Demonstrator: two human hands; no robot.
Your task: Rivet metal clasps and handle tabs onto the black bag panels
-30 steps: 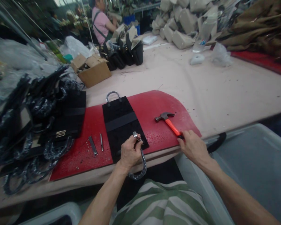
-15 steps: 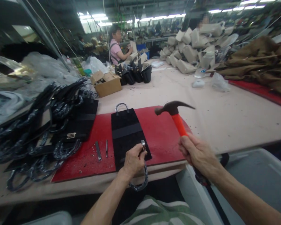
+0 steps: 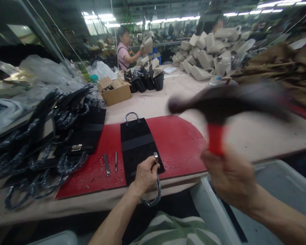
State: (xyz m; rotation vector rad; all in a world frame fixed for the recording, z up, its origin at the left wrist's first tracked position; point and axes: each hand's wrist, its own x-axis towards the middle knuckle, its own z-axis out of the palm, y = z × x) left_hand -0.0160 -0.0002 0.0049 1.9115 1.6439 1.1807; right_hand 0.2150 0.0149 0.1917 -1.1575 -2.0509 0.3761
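Left hand (image 3: 146,174) pinching a metal-tipped handle (image 3: 156,177) against the black bag panel (image 3: 139,146) on the red mat (image 3: 178,143). Right hand (image 3: 231,177) clenched round the blurred, raised hammer (image 3: 219,102). No legible writing anywhere.

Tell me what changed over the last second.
The right hand took the hammer off the red mat and swung it up close to the camera, where it blurs. The left hand stayed gripping the handle ring on the black bag panel.
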